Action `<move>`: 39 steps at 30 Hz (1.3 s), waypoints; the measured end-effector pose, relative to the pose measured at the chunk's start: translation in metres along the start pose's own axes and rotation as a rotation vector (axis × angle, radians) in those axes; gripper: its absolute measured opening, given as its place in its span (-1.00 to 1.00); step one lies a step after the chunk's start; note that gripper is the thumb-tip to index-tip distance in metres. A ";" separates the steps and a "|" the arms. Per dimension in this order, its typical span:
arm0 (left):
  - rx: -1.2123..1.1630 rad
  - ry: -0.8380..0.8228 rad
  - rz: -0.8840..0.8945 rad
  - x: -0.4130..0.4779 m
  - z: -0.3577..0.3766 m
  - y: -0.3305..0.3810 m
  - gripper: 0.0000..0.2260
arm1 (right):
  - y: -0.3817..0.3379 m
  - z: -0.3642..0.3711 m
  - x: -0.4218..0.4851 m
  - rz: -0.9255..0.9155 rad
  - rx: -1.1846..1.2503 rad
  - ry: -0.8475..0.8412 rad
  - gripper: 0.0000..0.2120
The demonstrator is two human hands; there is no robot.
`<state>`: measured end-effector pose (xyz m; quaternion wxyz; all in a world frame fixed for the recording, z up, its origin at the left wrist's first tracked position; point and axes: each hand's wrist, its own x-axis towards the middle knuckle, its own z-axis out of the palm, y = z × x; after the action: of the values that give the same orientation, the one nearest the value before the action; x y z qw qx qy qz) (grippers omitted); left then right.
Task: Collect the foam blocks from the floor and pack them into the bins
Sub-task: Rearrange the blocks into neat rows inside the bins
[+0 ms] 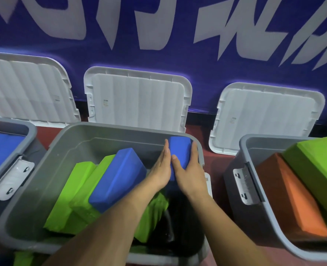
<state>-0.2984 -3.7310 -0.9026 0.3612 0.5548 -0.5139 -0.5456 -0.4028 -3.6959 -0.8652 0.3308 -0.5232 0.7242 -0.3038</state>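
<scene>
Leaning over the middle grey bin, we see green blocks and a second blue block slanted left of our hands, while the blue foam block being packed sits between them at the far right corner, its long axis running away from us. Matte and round-edged, it takes the left hand flat, fingers straight, on its left face; the right hand curls round its right edge.

activity hall | purple lettered banner | red floor | grey storage bins
</scene>
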 end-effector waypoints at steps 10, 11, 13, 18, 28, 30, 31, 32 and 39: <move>0.108 0.137 0.135 -0.043 -0.034 0.030 -0.53 | -0.021 0.006 -0.011 -0.137 0.187 -0.016 -0.25; 0.119 0.166 0.150 -0.049 -0.042 0.034 -0.50 | -0.028 0.011 -0.012 -0.180 0.184 -0.047 -0.34; 0.131 0.240 0.191 -0.066 -0.062 0.042 -0.43 | -0.046 0.022 -0.017 -0.245 0.182 -0.112 -0.41; 0.011 0.538 0.213 -0.124 -0.128 0.066 -0.34 | -0.114 0.043 -0.065 -0.413 0.252 -0.249 -0.35; -0.149 1.184 0.015 -0.303 -0.252 0.079 -0.29 | -0.224 0.105 -0.233 -0.955 -0.028 -0.585 -0.37; -0.206 1.272 -0.074 -0.336 -0.273 0.066 -0.11 | -0.227 0.116 -0.261 -1.035 -0.035 -0.630 -0.39; -0.209 1.310 -0.107 -0.351 -0.277 0.065 -0.14 | -0.227 0.122 -0.273 -1.063 -0.050 -0.655 -0.40; -0.187 1.336 -0.144 -0.364 -0.278 0.066 -0.20 | -0.224 0.129 -0.282 -1.088 -0.081 -0.684 -0.41; 0.193 1.253 -0.701 -0.411 -0.278 0.038 -0.10 | -0.197 0.158 -0.316 -1.293 -0.252 -0.751 -0.54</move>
<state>0.0172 -3.3872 -0.7298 0.3413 0.9248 -0.0481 -0.1610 -0.0935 -3.4604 -0.7536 0.2487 -0.9459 0.1411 -0.1536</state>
